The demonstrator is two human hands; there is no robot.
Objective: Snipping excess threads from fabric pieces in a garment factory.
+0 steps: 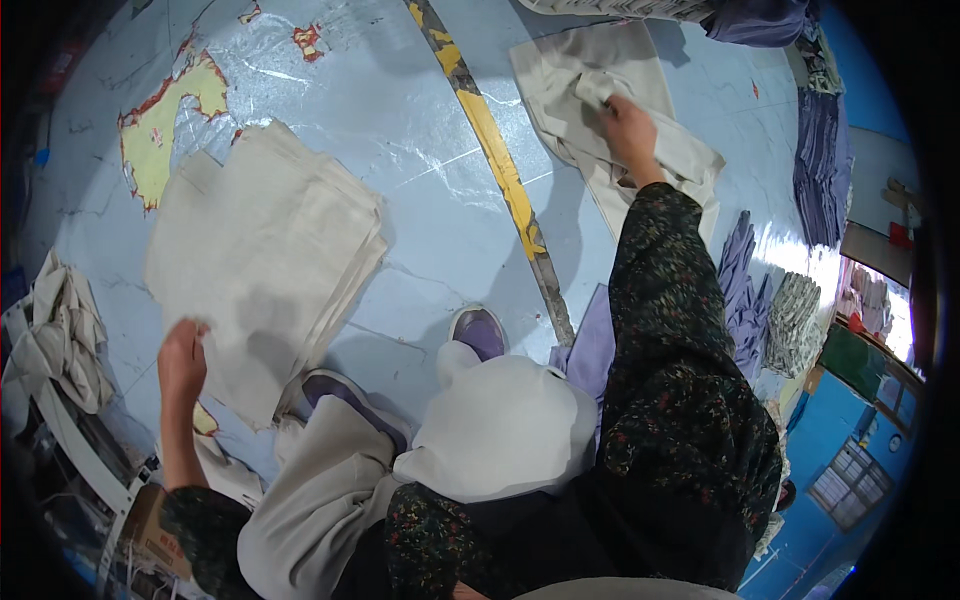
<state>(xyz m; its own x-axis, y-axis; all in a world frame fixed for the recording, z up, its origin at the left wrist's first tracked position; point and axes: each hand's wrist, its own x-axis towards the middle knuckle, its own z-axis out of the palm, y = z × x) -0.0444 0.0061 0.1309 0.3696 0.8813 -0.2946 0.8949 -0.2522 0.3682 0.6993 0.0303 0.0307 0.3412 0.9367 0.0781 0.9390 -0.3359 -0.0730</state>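
Note:
A stack of beige cloth pieces (265, 235) lies flat on the floor to my left, its layers fanned at the right edge. My left hand (183, 362) is over the stack's near left side, fingers curled together; what they hold, if anything, is hidden. At the far right, a second beige cloth piece (585, 65) lies crumpled and partly folded. My right hand (630, 135) reaches out to it, with fingers closed on a raised fold. The fingertips are partly blurred.
A worn yellow floor stripe (497, 165) runs between the two cloth heaps. Purple cloth bundles (742, 290) and a patterned bundle (795, 325) lie at the right. Rumpled beige cloth (72, 330) is at the far left, above a cardboard box (158, 535). My shoe (360, 400) is beside the stack.

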